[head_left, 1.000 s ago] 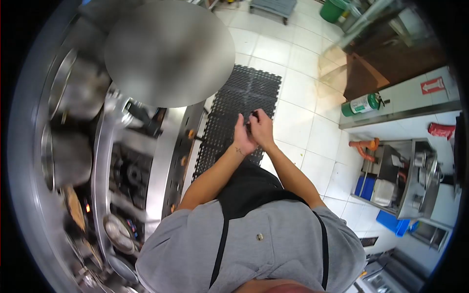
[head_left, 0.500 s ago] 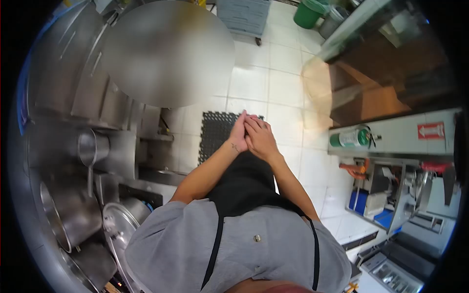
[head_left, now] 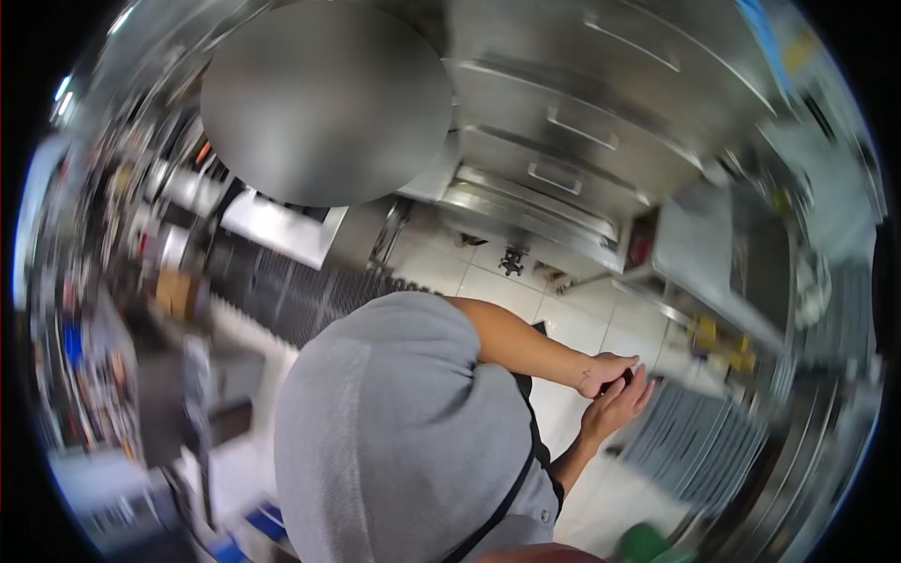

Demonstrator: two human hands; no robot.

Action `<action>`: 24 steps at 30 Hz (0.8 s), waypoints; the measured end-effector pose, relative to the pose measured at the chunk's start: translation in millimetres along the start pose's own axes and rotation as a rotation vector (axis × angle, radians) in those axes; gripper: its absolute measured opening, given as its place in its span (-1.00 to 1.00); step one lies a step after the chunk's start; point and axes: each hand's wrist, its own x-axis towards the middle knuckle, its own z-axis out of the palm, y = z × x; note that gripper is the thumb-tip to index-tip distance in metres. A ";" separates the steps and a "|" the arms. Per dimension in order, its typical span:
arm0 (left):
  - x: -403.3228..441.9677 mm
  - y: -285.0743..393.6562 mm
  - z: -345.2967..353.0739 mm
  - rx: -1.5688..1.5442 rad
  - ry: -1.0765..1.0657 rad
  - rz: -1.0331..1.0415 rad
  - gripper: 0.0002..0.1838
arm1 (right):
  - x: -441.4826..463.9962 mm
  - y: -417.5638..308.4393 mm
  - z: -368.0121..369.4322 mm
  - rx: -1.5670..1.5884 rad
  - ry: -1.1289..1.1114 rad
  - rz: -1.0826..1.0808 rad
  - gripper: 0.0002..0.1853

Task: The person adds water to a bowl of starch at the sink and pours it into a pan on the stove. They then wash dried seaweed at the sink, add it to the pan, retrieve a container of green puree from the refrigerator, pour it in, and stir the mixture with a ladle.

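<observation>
My left hand (head_left: 608, 372), with a small mark on its wrist, is held out to the right of my body. Its fingers curl round a small dark thing (head_left: 616, 383) too small to make out. Close against it is my right hand (head_left: 619, 409), its fingers stretched out and slightly apart beside the dark thing. Both hands are over the tiled floor (head_left: 557, 326), near a stack of grey slatted crates or panels (head_left: 696, 441).
Steel drawers with handles (head_left: 582, 131) stand ahead, with a steel table (head_left: 694, 239) to their right. A black rubber mat (head_left: 282, 291) lies at the left. Blurred shelves fill the far left. A green bin (head_left: 644, 542) is at the bottom right.
The view has swung round from the stove and fire extinguisher to the steel drawers. My hands, still together, now appear farther right and lower, and the right hand's fingers are more stretched out.
</observation>
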 end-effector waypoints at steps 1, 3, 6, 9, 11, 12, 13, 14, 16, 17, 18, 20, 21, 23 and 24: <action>9.7 9.5 10.8 -0.057 0.024 0.106 -0.63 | 14.8 15.4 -26.4 -0.677 -0.370 -0.090 -0.55; 58.6 52.5 16.4 -0.063 -0.020 0.239 -0.61 | 47.9 80.3 20.8 -2.230 -1.515 0.330 -0.60; 105.0 115.5 41.2 -0.196 0.038 0.282 -0.61 | 129.4 138.8 28.9 -2.839 -2.181 0.638 -0.83; 147.0 164.1 82.3 -0.228 0.140 0.228 -0.62 | 238.3 172.0 31.6 -2.903 -2.023 0.637 -0.88; 200.8 180.1 82.9 -0.249 0.029 0.209 -0.63 | 297.4 193.5 43.8 -3.057 -1.614 0.577 -0.86; 233.5 186.5 92.4 -0.259 -0.102 0.160 -0.64 | 335.1 198.1 48.0 -3.066 -1.460 0.532 -0.84; 247.1 194.1 101.1 -0.244 -0.075 0.118 -0.64 | 358.1 216.1 50.0 -3.027 -1.294 0.523 -0.86; 247.5 202.7 125.4 -0.246 0.092 0.144 -0.64 | 398.4 227.9 62.1 -3.099 -0.955 0.534 -0.88; 250.3 230.6 143.3 -0.214 0.090 0.103 -0.67 | 498.1 244.0 55.6 -3.019 -0.917 0.405 -0.90; 265.4 236.2 136.0 -0.224 0.001 0.095 -0.69 | 530.2 264.7 51.2 -3.043 -0.947 0.327 -0.87; 273.4 246.6 140.7 -0.304 0.031 0.086 -0.71 | 567.4 289.5 48.6 -3.165 -0.996 0.414 -0.80; 290.0 271.9 147.2 -0.305 0.082 0.223 -0.75 | 664.6 313.1 9.4 -3.382 -1.286 0.349 -0.75; 305.0 281.7 145.0 -0.341 0.079 0.267 -0.76 | 679.0 354.4 -10.2 -3.442 -0.915 0.537 -0.83; 335.1 288.2 160.1 -0.456 0.200 0.395 -0.75 | 795.5 368.9 -53.1 -3.444 -1.735 0.430 -0.74; 350.0 295.2 168.8 -0.531 0.267 0.448 -0.74 | 831.9 383.1 -77.5 -3.324 -2.037 0.334 -0.71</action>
